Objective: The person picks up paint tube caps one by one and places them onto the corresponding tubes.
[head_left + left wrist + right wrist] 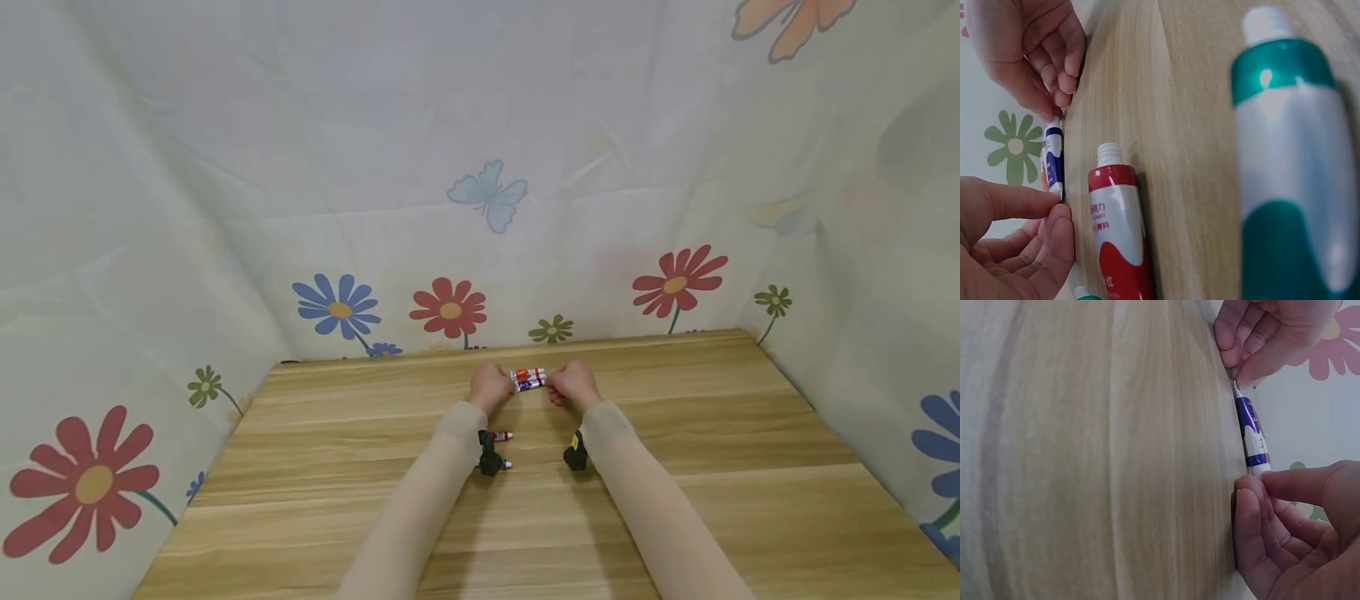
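Note:
Near the table's back edge lies a purple-and-white paint tube (530,385), crosswise between the two hands. My left hand (491,388) pinches its flat end between thumb and index finger. At the capped end, the thumb and index finger of my right hand (1297,531) pinch the white cap. Right behind the purple tube, side by side with it, is an orange-red and white tube (525,374). Closer to me, partly hidden by the left wrist camera in the head view, lie a red paint tube (1121,231) and a green paint tube (1297,162).
The wooden table (712,417) meets a white cloth (375,167) printed with flowers at its back and sides. A further green tube end (1085,295) peeks in at the bottom of the left wrist view. Black wrist cameras (575,454) hang under both sleeves.

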### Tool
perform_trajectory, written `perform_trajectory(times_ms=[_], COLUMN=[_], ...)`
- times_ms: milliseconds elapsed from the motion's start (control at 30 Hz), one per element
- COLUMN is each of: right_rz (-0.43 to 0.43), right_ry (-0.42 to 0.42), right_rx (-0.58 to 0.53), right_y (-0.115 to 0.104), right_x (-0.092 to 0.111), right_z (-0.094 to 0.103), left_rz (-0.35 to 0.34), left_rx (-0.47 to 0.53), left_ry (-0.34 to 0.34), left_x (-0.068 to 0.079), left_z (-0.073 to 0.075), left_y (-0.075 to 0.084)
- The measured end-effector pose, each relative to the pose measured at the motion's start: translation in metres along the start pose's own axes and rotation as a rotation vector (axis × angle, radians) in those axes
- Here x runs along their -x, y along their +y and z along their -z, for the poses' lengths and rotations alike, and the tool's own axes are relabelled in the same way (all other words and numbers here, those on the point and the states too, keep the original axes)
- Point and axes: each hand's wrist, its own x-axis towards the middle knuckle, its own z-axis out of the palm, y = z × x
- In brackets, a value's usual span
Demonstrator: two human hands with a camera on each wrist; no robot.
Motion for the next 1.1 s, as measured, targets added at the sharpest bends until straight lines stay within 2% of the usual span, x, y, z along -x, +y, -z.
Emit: perform_trajectory(times_ms=[233, 433, 533, 800, 967, 1100], right_rz=[-0.006, 0.005, 0.007, 0.045, 0.024, -0.009], right_ry=[0.001, -0.008, -0.013, -0.092, -0.108, -0.095], right_rx=[0.0, 0.0, 0.028, 0.182, 0.152, 0.147], right_y=[0.001, 0.002, 0.002, -0.003, -0.002, 0.002], right_x=[0.001, -0.001, -0.001, 0.003, 0.007, 0.011], right_z=[0.0, 0.002, 0.005, 0.029, 0.055, 0.077], left_rz=[-0.001, -0.003, -0.015, -0.005, 0.002, -0.019], left_rx=[0.001, 0.08, 0.083, 0.058, 0.043, 0.001], left_ry=[-0.001, -0.022, -0.026, -0.034, -0.046, -0.054], left_x=[0.003, 0.002, 0.001, 0.003, 0.003, 0.009], left_z=[0.0, 0.003, 0.007, 0.039, 0.06, 0.074], left_y=[0.001, -0.004, -0.008, -0.027, -0.038, -0.044])
